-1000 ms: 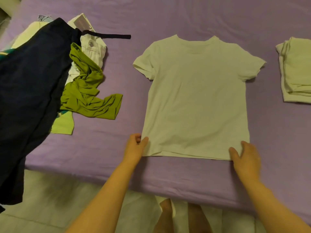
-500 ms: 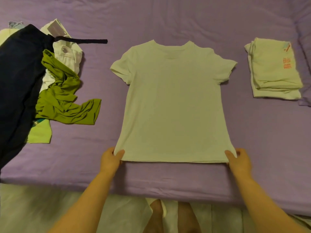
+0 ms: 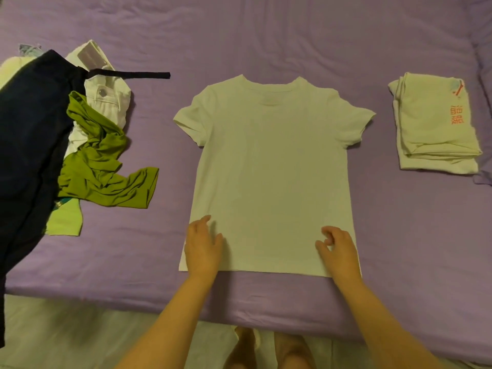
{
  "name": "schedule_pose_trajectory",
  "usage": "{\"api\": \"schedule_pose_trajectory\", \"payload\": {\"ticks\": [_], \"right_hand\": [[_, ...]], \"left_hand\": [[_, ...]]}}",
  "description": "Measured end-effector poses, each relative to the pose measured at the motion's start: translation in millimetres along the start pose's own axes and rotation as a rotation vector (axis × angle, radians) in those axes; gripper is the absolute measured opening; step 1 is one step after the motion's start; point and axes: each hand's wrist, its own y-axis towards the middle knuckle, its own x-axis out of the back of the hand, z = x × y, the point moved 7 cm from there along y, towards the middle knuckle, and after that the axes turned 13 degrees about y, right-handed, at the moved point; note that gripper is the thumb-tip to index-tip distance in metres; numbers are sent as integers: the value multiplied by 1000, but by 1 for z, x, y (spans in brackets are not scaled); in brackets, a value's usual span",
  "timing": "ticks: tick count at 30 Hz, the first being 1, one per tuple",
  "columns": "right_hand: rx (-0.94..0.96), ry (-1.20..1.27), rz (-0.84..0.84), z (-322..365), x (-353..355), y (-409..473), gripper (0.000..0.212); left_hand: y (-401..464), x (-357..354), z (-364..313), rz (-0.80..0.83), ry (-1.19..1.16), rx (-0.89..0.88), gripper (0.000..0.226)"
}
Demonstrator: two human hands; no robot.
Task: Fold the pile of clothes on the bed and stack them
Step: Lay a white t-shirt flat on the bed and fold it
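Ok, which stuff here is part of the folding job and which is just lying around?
Job:
white T-shirt, under both hands
left hand
right hand
folded stack
unfolded pile: green top, navy garment, white jeans

Lying about:
purple bed sheet, only the work surface

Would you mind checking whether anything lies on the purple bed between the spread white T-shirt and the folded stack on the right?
Nothing visible does: only bare purple bedsheet separates the flat white T-shirt from the folded pale stack. The unfolded pile lies on the opposite side.
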Motion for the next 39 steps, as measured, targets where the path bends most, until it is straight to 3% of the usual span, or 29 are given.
{"api": "schedule_pose_trajectory", "payload": {"ticks": [3, 7, 15, 20, 29, 35, 39], "right_hand": [[-23, 8, 151, 15, -22, 18, 41], [0, -64, 309, 42, -56, 44, 49], [174, -222, 470, 129, -117, 88, 52], [288, -328, 471, 198, -146, 132, 51], [490, -469, 379, 285, -202, 189, 46], [441, -566, 439, 280, -230, 196, 60], [441, -831, 520, 258, -244, 192, 70]], "left_hand": [[7, -5, -22, 72, -91, -5, 49], [30, -3, -25, 113, -226, 155, 47], [125, 35, -9, -7, -429, 319, 22], [209, 52, -21, 2, -549, 369, 44], [300, 66, -50, -68, -685, 383, 18], [322, 100, -39, -202, -710, 273, 7], [325, 91, -34, -35, -767, 283, 17]]}}
